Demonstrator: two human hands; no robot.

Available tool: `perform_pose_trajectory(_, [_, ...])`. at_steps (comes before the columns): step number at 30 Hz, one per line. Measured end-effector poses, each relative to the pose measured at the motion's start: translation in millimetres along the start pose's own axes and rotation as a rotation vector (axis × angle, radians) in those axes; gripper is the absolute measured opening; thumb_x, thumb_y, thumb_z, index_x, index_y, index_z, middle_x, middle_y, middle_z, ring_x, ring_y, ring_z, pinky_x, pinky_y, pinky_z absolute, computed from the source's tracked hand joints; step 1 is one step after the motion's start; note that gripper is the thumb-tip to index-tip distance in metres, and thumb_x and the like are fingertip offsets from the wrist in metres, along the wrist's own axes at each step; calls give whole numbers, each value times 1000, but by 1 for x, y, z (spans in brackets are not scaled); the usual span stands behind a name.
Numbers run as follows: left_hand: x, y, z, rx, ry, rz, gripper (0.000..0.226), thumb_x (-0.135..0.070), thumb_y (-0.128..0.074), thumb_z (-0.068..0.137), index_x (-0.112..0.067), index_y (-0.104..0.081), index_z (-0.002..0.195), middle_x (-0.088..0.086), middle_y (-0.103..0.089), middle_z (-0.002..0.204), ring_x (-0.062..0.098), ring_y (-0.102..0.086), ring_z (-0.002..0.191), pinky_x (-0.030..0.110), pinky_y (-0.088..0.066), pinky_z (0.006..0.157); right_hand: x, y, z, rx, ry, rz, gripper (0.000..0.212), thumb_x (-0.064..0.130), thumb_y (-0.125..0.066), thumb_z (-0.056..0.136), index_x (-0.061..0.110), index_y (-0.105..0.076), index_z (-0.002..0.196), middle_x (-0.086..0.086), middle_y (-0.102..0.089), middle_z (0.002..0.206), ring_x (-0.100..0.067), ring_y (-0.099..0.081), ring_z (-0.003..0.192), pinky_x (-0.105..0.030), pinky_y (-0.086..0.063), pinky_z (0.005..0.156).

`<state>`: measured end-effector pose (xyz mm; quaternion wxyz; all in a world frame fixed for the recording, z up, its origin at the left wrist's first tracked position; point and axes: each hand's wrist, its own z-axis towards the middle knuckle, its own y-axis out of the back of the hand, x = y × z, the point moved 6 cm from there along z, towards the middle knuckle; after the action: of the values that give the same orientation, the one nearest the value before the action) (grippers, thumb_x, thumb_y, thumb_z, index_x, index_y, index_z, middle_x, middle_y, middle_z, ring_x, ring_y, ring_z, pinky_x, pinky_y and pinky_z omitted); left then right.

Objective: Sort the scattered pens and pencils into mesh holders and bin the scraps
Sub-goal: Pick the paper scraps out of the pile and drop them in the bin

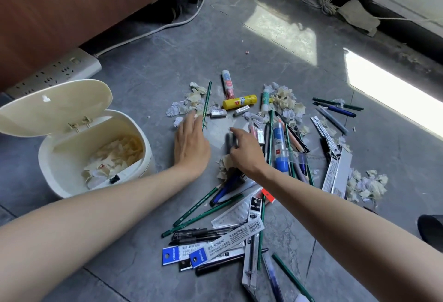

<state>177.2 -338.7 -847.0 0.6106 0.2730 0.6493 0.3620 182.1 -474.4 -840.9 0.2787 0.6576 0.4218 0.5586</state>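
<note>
Your bin (48, 153) on the left stands lid-up with paper scraps (115, 155) inside, your left hand (191, 143) lies flat, fingers straight, at the loose scraps (191, 101), your right hand (245, 152) curls its fingers round a dark blurred item (230, 142), and pens and pencils (287, 148) lie scattered over the floor (143, 86) beyond.

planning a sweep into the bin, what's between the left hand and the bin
Bare grey floor only, between left hand and open bin, in the head view.
</note>
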Motion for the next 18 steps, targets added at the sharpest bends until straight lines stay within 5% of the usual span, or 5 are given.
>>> perform_pose_trajectory(2, [-6, 2, 26, -41, 70, 15, 56, -1, -40, 89, -12, -32, 143, 6, -13, 157, 24, -13, 143, 36, -13, 116, 10, 0, 0, -46, 97, -110, 33, 16, -49, 92, 9, -60, 122, -12, -61, 122, -29, -53, 116, -35, -38, 97])
perform_pose_trajectory(5, [-9, 1, 60, -44, 188, 43, 61, 0, -41, 89, -17, -25, 146, 1, -6, 159, 21, -4, 146, 41, -9, 117, 19, -4, 15, -3, 103, -173, 42, 13, -49, 88, 15, -55, 130, -12, -41, 145, -31, -36, 131, -37, -27, 106])
perform_pose_trajectory(10, [-6, -9, 110, 158, 162, 141, 58, -10, -39, 97, -20, -16, 149, -4, 2, 159, 16, 6, 146, 49, -3, 115, 29, -14, 46, 102, 153, -174, 60, 3, -48, 81, 11, -41, 139, -11, -28, 151, -34, -31, 132, -42, -34, 105])
perform_pose_trajectory(14, [3, -13, 119, 386, 94, 245, 54, -13, -34, 98, -17, -17, 149, -4, 0, 159, 17, 1, 146, 50, -8, 114, 29, -13, 56, 52, 203, -256, 58, 3, -47, 80, 10, -42, 137, -11, -42, 139, -35, -41, 120, -41, -41, 93])
perform_pose_trajectory(18, [0, -8, 104, 358, -19, 390, 36, -2, -37, 93, -5, -40, 129, 9, -28, 143, 30, -27, 130, 47, -35, 101, 20, -3, 56, -155, 169, -320, 23, 13, -47, 86, 5, -59, 104, -14, -52, 112, -33, -48, 99, -38, -39, 71])
